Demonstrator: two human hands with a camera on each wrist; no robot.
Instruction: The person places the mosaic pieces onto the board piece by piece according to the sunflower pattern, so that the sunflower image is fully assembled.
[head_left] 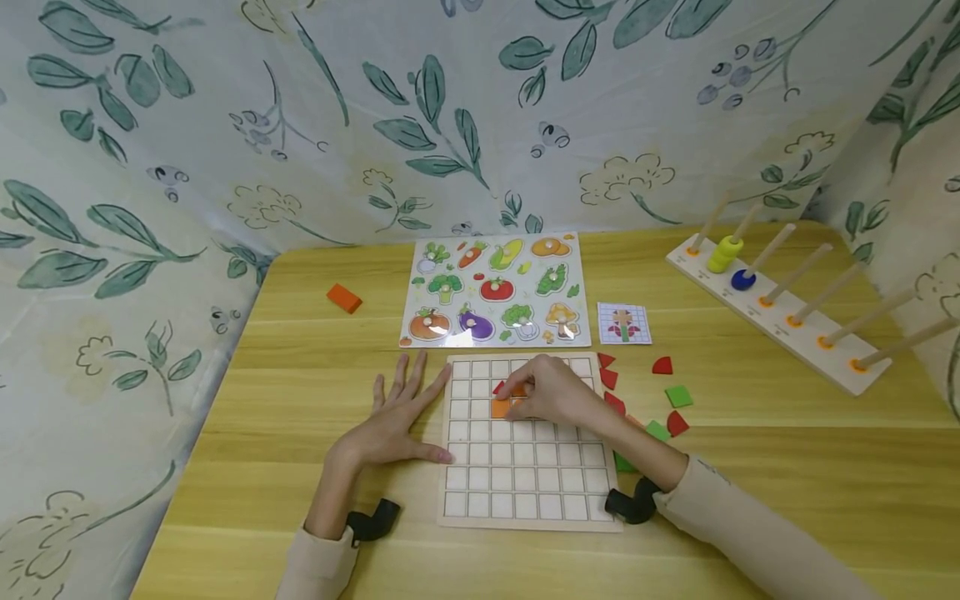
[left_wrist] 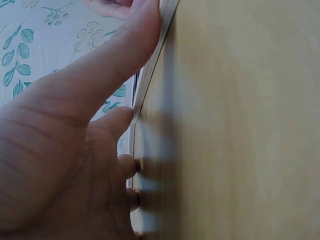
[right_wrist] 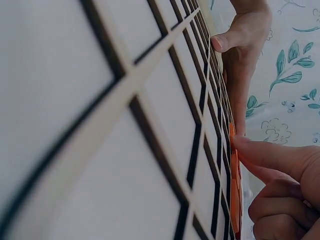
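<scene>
A wooden grid board (head_left: 525,527) with white cells lies on the table. My left hand (head_left: 390,429) rests flat with spread fingers beside its left edge, thumb and index finger touching the frame; the left wrist view shows the thumb (left_wrist: 115,55) along the board's side. Over the upper rows, my right hand (head_left: 555,393) pinches an orange square tile (head_left: 500,409) with thumb and index finger, low at a cell. Its other fingers are curled in the right wrist view. Another orange piece (head_left: 519,390) and a red piece (head_left: 498,387) sit close by, partly hidden by the right hand.
Red quarter-round pieces (head_left: 662,366) and green squares (head_left: 678,396) lie right of the board, some under the right forearm. A pattern card (head_left: 624,323), vegetable puzzle (head_left: 495,312) and peg rack (head_left: 780,315) stand behind. An orange block (head_left: 344,298) lies back left.
</scene>
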